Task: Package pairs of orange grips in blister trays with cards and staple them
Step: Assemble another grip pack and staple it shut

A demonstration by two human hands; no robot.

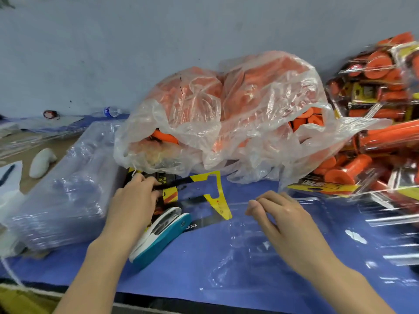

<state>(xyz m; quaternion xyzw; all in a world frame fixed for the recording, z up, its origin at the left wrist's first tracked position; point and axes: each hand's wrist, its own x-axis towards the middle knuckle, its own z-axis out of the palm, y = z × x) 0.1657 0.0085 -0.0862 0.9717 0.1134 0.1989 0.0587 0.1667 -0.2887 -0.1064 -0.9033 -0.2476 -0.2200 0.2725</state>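
Head — hands [133, 200] [281, 214] palm-down on cards [175, 189] — tray [249, 248]

The scene is bright and evenly lit, with soft light that seems to come from above. Shadows are weak: only a thin one lies beside the stapler [158, 234] and under the left hand [133, 200] on the blue mat [192, 268]. White glare streaks cross the clear trays [385, 223] and the plastic bag [226, 114]. The whole picture is slightly soft, and the right edge is smeared and stretched by the wide lens.
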